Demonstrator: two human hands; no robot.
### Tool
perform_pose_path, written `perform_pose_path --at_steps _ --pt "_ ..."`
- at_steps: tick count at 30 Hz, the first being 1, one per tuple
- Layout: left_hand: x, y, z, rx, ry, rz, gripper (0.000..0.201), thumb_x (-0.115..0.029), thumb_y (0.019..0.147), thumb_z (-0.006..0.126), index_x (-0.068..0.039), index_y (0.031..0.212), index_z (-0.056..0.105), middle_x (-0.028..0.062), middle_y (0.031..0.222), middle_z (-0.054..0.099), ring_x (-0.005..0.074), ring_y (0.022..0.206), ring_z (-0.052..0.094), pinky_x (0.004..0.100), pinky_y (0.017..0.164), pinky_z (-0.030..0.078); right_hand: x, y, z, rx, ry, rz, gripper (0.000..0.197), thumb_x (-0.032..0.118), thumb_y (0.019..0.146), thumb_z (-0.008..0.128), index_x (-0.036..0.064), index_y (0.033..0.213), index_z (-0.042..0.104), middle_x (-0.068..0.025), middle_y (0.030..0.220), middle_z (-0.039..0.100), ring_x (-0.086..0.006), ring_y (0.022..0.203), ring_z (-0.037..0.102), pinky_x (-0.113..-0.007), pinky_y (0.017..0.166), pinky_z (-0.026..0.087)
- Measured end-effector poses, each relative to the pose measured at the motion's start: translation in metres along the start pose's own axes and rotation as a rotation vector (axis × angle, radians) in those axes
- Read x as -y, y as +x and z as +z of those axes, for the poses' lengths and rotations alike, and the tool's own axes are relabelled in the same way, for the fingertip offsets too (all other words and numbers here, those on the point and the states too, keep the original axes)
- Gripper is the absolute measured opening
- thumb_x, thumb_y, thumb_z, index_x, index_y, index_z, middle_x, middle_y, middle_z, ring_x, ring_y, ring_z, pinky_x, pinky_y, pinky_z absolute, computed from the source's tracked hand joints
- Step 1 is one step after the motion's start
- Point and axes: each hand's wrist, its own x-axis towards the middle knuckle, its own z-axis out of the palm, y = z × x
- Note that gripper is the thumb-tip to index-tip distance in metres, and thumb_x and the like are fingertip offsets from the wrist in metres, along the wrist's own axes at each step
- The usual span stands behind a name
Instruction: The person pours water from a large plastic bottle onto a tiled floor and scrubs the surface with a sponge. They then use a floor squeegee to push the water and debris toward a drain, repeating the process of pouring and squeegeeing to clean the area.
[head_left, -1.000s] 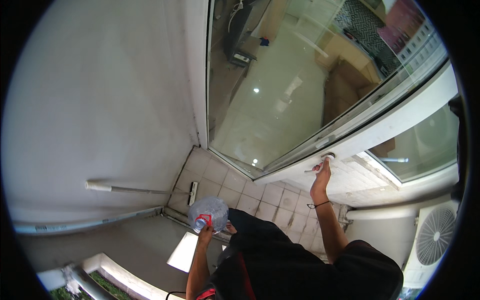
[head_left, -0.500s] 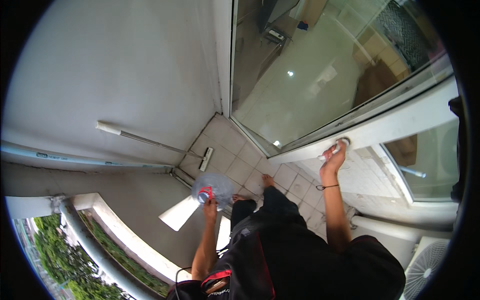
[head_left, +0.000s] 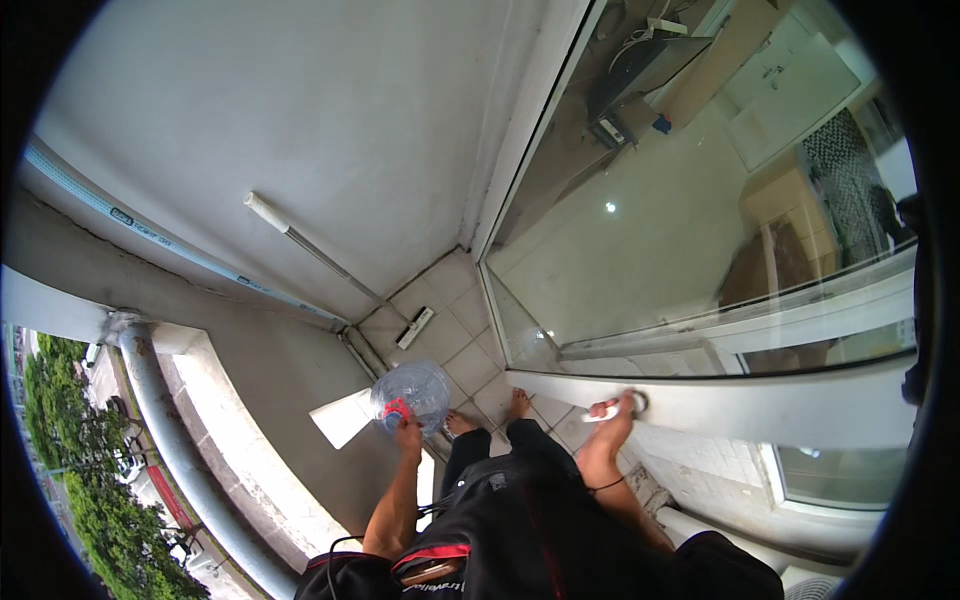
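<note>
My left hand is closed around the red handle at the neck of a large clear plastic water jug. The jug hangs above the tiled floor, left of my feet, and looks empty. My right hand grips the white lever handle of a white-framed glass door. That door stands at an angle in front of me and to my right. A dark band circles my right wrist.
A floor squeegee or mop leans in the far corner, its head on the tiles. Along the left wall runs a light-blue pipe. A grey metal rail borders the opening at left. An air-conditioner unit sits at lower right.
My right hand has come nearer my body with the door handle, and the door has swung toward me. My view has also turned. The jug stays in my left hand.
</note>
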Motion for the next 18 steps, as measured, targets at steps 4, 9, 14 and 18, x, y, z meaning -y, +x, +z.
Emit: perform_pose_path --at_steps 4,9,14,18 --pt "0.014 0.0 -0.001 0.011 0.046 -0.032 0.036 -0.037 0.093 0.06 -0.002 0.086 0.065 0.0067 0.072 0.066 0.0167 0.064 0.059 0.0326 0.065 0.046 -0.007 -0.01 -0.012 0.106 -0.163 -0.107 0.032 0.04 0.102 0.048 0.0097 0.09 0.05 -0.0025 0.074 0.048 -0.0166 0.071 0.052 -0.031 0.071 0.041" --pt "0.034 -0.012 0.004 0.16 0.181 -0.029 0.037 -0.038 0.092 0.062 -0.002 0.091 0.068 0.0077 0.074 0.069 0.0188 0.069 0.064 0.0348 0.068 0.048 0.007 0.021 -0.046 0.267 -0.377 -0.142 0.045 0.048 0.103 0.04 0.0053 0.103 0.052 -0.0129 0.097 0.065 -0.0218 0.099 0.061 -0.033 0.096 0.039" --pt "0.045 -0.029 -0.004 0.183 0.43 0.029 0.041 -0.044 0.09 0.06 -0.004 0.097 0.07 0.0145 0.082 0.071 0.0258 0.081 0.069 0.0389 0.074 0.051 0.005 0.033 -0.048 0.387 -0.413 -0.172 0.062 0.05 0.103 0.033 -0.0042 0.131 0.046 -0.0199 0.133 0.053 -0.0263 0.124 0.049 -0.039 0.111 0.031" --pt "0.04 -0.038 -0.013 0.13 0.54 0.036 0.044 -0.048 0.089 0.056 -0.008 0.1 0.07 0.0196 0.092 0.071 0.0361 0.092 0.068 0.0449 0.081 0.052 0.023 -0.031 0.002 0.333 -0.534 0.594 0.058 0.034 0.099 0.04 -0.0072 0.139 0.035 -0.027 0.144 0.037 -0.0417 0.136 0.033 -0.048 0.114 0.028"
